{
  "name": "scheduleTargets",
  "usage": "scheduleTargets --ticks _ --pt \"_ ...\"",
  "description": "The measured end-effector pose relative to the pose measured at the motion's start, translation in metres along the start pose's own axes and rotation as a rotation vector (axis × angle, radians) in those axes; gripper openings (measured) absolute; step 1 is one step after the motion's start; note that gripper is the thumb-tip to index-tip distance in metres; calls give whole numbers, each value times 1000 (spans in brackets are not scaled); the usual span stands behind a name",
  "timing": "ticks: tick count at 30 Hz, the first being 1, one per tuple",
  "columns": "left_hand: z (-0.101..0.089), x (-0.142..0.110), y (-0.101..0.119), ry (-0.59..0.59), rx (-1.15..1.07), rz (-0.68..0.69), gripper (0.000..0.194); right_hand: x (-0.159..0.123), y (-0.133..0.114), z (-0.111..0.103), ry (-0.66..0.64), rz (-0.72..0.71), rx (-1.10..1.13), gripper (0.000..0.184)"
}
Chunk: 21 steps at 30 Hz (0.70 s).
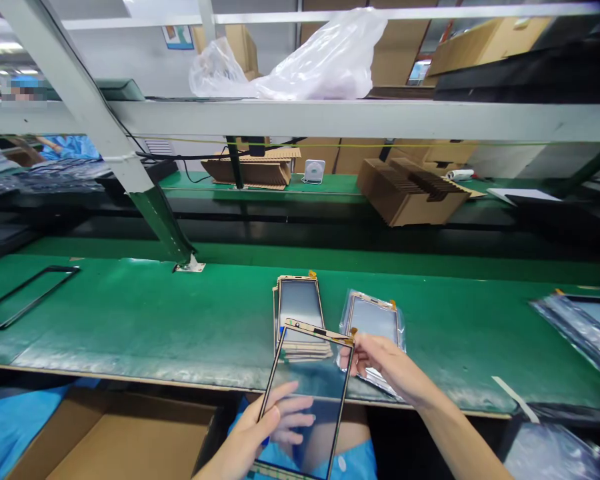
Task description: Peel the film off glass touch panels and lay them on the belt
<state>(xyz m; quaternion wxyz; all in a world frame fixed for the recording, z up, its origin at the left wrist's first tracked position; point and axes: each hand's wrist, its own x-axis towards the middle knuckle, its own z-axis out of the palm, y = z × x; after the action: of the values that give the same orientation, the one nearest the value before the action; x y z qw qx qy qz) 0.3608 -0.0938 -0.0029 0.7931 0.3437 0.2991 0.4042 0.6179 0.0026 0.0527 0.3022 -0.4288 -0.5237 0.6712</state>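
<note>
A clear touch panel [310, 393] with a black border is held tilted over the table's front edge. My left hand [265, 427] grips its left side, the fingers showing through the glass from behind. At its upper right corner, by the small orange flex tab, my right hand [380, 360] pinches the edge. Just beyond lies a stack of similar panels [301, 300] on the green table. Right of that stack, partly behind my right hand, is a pile of panels in clear plastic wrap [375, 317].
A black frame [30, 293] lies at the far left of the green table [180, 313]. More wrapped panels [580, 333] sit at the right. Below the edge is an open cardboard box [130, 433]. A slanted post [150, 207] and slotted cardboard boxes [410, 193] stand behind.
</note>
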Motion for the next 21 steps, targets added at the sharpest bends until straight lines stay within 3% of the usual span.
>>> scheduleTargets --ticks 3,7,14,17,21 --pt "2 -1 3 -12 44 -14 42 0 -6 -3 12 76 114 71" --pt "3 -3 4 -6 64 -26 42 -1 -17 -1 25 58 -172 62" --pt "3 -1 16 -28 134 -49 55 -9 14 14 260 -354 -767 45" --pt "3 -3 32 -5 274 -68 52 -9 11 18 185 -501 -967 32" --pt "8 -12 54 -50 477 -164 46 -6 -22 34 6 -597 -986 19"
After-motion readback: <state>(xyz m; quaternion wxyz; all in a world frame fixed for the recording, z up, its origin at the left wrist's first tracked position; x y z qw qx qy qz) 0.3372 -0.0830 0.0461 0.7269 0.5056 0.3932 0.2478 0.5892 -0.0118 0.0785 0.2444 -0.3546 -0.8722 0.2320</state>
